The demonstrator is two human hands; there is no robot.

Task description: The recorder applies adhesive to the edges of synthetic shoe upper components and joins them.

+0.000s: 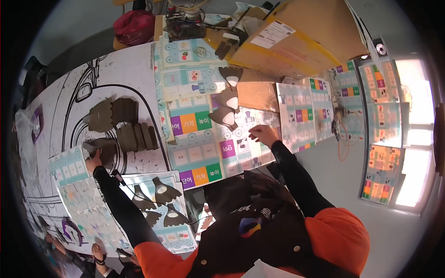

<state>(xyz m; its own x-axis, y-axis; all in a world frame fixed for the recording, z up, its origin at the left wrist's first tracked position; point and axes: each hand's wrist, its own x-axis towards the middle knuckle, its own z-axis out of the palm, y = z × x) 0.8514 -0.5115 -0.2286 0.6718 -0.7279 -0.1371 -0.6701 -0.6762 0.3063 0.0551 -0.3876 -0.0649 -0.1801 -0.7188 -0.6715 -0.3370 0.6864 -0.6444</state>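
Head view shows my left hand at a dark-brown, scallop-edged flat piece on the white, black-lined tabletop; its grip I cannot tell. My right hand, half-curled, has no visible object.

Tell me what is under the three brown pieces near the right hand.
Printed sheets show around the three brown pieces, with a brown panel to their right. What lies directly beneath them is covered and cannot be seen.
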